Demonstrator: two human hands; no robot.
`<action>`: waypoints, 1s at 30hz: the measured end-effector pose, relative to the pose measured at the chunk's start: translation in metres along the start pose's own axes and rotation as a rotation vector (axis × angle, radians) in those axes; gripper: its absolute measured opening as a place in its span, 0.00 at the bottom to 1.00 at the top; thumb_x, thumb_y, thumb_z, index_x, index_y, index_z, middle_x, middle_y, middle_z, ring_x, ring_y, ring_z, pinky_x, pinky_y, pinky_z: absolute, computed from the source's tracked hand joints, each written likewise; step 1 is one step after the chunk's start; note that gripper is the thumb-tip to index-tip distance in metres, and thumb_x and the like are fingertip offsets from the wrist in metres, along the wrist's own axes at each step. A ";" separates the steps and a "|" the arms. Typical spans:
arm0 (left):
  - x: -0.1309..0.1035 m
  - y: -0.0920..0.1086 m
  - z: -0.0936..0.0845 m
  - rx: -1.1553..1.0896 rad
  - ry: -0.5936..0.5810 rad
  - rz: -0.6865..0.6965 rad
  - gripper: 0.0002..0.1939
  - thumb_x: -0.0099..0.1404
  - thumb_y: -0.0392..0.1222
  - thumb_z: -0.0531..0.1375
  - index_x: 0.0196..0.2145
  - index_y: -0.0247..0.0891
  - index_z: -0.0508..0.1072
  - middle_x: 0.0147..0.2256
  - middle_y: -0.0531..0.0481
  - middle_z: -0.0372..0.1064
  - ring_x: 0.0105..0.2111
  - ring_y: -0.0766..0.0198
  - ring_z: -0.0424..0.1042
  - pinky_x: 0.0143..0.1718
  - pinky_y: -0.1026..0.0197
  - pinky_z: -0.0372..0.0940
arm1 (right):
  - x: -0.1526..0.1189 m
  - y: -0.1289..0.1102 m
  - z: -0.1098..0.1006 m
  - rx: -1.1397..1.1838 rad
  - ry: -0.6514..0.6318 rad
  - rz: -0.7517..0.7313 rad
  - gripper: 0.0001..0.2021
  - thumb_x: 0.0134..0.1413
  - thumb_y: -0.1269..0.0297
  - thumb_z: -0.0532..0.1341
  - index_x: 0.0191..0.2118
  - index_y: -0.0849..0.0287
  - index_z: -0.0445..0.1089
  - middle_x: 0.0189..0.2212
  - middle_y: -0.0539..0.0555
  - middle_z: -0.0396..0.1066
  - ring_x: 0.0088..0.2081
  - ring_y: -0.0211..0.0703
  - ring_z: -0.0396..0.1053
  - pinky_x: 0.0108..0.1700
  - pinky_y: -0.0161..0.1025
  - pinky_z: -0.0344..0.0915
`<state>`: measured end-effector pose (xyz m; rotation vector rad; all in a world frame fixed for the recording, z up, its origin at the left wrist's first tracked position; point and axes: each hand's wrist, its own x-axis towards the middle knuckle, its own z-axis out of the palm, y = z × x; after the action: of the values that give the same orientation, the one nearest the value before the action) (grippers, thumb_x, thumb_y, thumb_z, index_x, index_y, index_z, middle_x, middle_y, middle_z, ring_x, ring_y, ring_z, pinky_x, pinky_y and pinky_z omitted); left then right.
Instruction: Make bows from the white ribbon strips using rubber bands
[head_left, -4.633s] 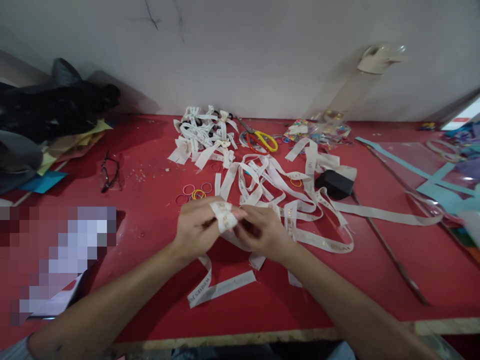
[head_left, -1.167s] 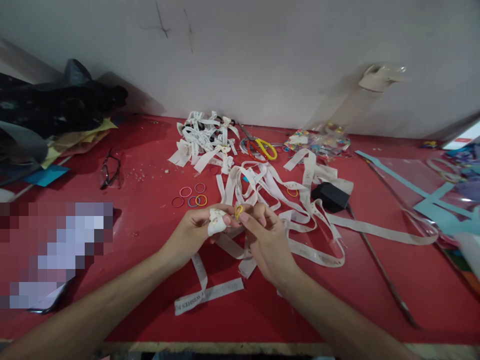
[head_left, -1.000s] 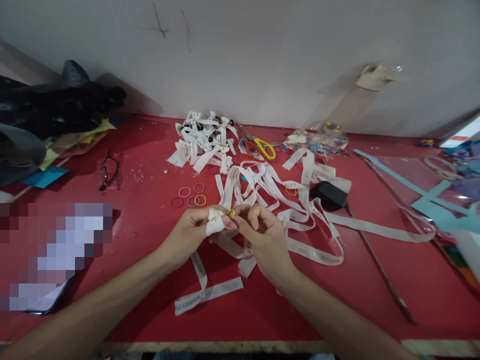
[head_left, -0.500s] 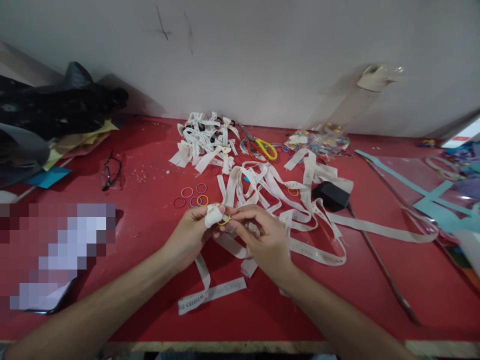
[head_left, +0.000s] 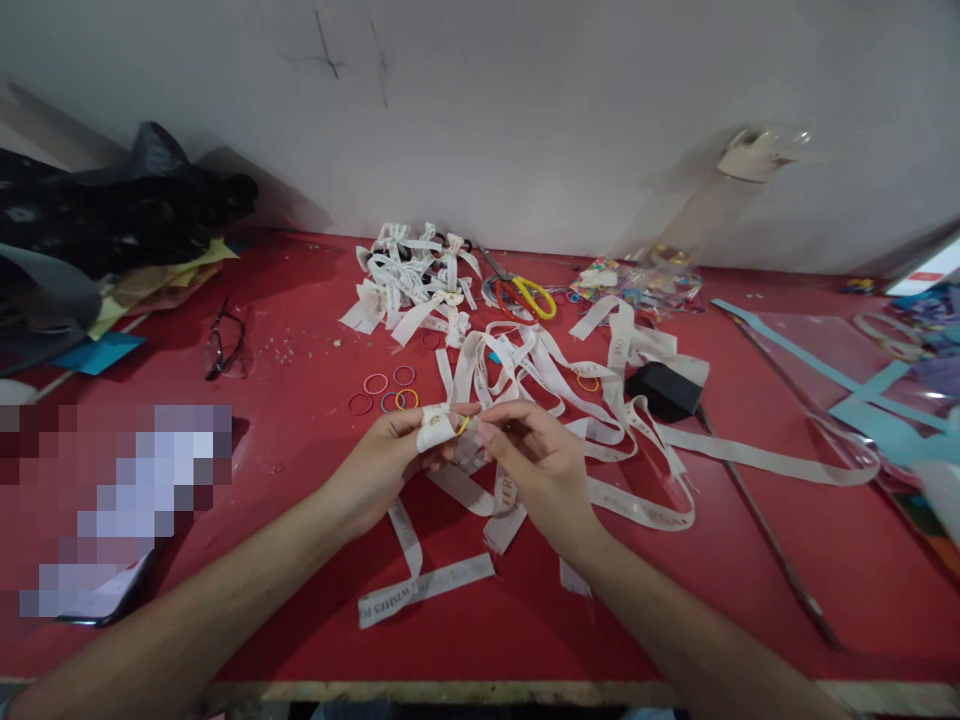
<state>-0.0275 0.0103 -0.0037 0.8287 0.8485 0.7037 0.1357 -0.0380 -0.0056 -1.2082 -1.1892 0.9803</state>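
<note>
A folded piece of white printed ribbon [head_left: 435, 430] is pinched in the fingers of my left hand [head_left: 379, 458]. A small yellow elastic band [head_left: 463, 426] loops at the ribbon's right end, between my two hands. My right hand [head_left: 546, 462] is closed, its thumb and forefinger pinched together at the band; exactly how the band and ribbon meet there is partly hidden. Long printed ribbon strips [head_left: 480, 370] lie tangled beyond and beneath my hands. Several coloured elastic bands [head_left: 375, 383] rest on the red table just past my left hand.
Ribbon bows [head_left: 412, 275] are heaped near the wall, beside red-and-yellow-handled scissors [head_left: 525, 297]. A black block [head_left: 664, 390] sits among the ribbons. Eyeglasses [head_left: 226, 340] and a phone [head_left: 112, 590] lie at left. A thin rod [head_left: 780, 555] crosses the right side.
Both hands have shifted slightly right. The right fingers have drawn away from the left ones, and the yellow band now stands more upright at the ribbon's end.
</note>
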 end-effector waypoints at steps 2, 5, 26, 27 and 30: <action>0.000 -0.001 0.001 -0.034 0.033 0.015 0.15 0.57 0.45 0.68 0.42 0.38 0.81 0.27 0.51 0.69 0.25 0.74 0.63 0.27 0.72 0.58 | 0.000 0.001 0.001 -0.082 -0.062 -0.092 0.02 0.58 0.66 0.62 0.37 0.55 0.73 0.33 0.50 0.75 0.33 0.37 0.72 0.36 0.34 0.70; -0.002 -0.001 0.005 -0.106 0.056 0.015 0.15 0.54 0.48 0.70 0.37 0.37 0.82 0.30 0.50 0.72 0.27 0.73 0.64 0.28 0.72 0.60 | 0.001 0.002 0.003 -0.236 -0.159 -0.296 0.06 0.59 0.71 0.61 0.39 0.55 0.74 0.36 0.52 0.76 0.39 0.39 0.73 0.43 0.37 0.69; -0.006 -0.007 0.020 -0.154 0.190 0.042 0.17 0.48 0.50 0.72 0.31 0.35 0.81 0.24 0.50 0.75 0.25 0.68 0.70 0.30 0.68 0.64 | -0.006 0.003 0.012 -0.315 -0.226 -0.317 0.06 0.58 0.69 0.62 0.41 0.55 0.73 0.36 0.51 0.77 0.38 0.39 0.74 0.43 0.38 0.70; -0.006 -0.007 0.019 -0.153 0.213 0.058 0.17 0.47 0.50 0.72 0.31 0.35 0.81 0.24 0.50 0.75 0.24 0.68 0.70 0.30 0.68 0.64 | -0.005 0.003 0.012 -0.280 -0.212 -0.257 0.06 0.57 0.68 0.63 0.41 0.55 0.73 0.35 0.51 0.77 0.37 0.39 0.74 0.42 0.37 0.70; -0.006 -0.007 0.018 -0.144 0.261 0.109 0.16 0.46 0.49 0.73 0.31 0.37 0.82 0.23 0.52 0.74 0.24 0.70 0.68 0.28 0.69 0.62 | -0.005 0.000 0.013 -0.177 -0.173 -0.097 0.05 0.55 0.64 0.64 0.38 0.56 0.72 0.33 0.50 0.76 0.34 0.38 0.73 0.38 0.34 0.70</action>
<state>-0.0140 -0.0042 -0.0004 0.6653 0.9784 0.9734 0.1227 -0.0409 -0.0064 -1.2095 -1.4833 0.9367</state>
